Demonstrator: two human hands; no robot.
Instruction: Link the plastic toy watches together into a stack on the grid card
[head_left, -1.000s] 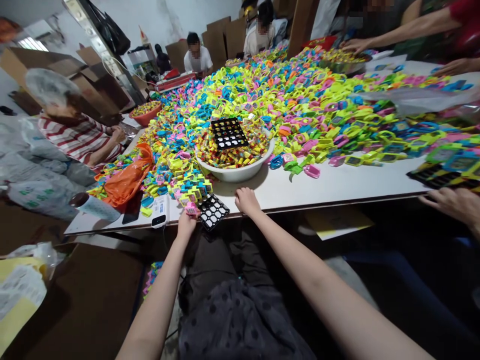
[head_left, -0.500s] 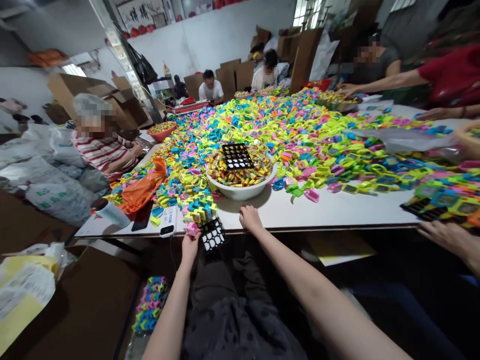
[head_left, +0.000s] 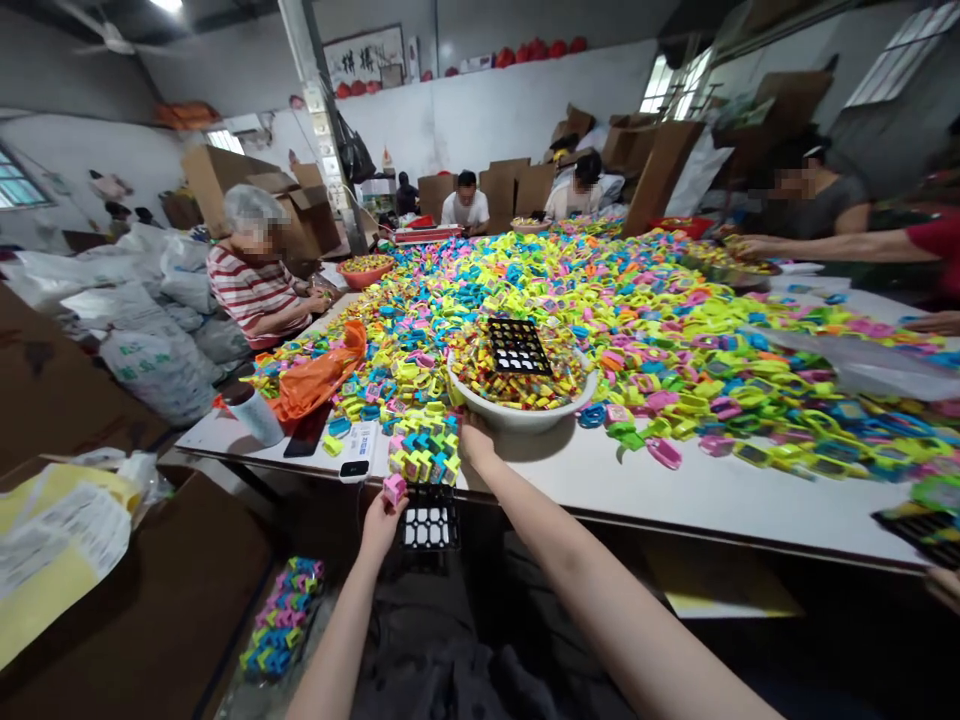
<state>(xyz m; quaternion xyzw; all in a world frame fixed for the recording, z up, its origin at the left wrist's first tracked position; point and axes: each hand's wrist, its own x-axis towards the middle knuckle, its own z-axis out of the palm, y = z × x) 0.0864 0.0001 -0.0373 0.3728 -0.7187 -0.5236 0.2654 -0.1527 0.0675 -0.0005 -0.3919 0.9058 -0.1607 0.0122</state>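
My left hand (head_left: 384, 518) pinches a small pink piece (head_left: 394, 489) at the left edge of a black grid tray (head_left: 429, 527), which juts out past the table's near edge. Yellow, blue and green pieces (head_left: 424, 447) fill the far part of that tray. My right hand (head_left: 475, 440) is at the right side of these pieces, below the rim of a white bowl (head_left: 517, 412); its fingertips are hidden. The bowl is heaped with wrapped candies, and a second black grid tray (head_left: 519, 347) lies on top.
Colourful toy watches (head_left: 645, 310) cover much of the white table (head_left: 600, 490). To the left are an orange bag (head_left: 319, 382), a cup (head_left: 255, 415) and a phone (head_left: 307, 432). A filled tray (head_left: 281, 618) stands low at left. Several people sit around the table.
The view has turned, so the scene sits further right. My right hand has moved left, from the table in front of the bowl to beside the coloured pieces. The pink piece is still in my left hand.
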